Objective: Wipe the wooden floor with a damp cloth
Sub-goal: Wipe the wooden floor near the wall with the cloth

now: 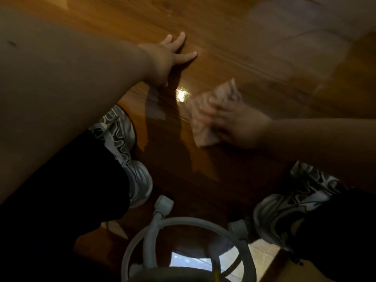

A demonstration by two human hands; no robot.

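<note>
The wooden floor (234, 37) is glossy brown, with a bright glare spot near the middle. My left hand (171, 58) lies flat on it with fingers spread and holds nothing. To the right, my right hand (238, 123) presses a pale crumpled cloth (205, 127) down onto the floor. That hand and the cloth are blurred, so how the fingers lie on the cloth is unclear. Part of the cloth sticks out beyond the fingers towards the glare and part towards me.
My two grey-and-white trainers (124, 151) (293, 202) stand on the floor below the hands, with black trouser legs above them. A grey stool base with a ring and castors (162, 222) sits between my feet at the bottom. A pale band crosses the floor at the top right.
</note>
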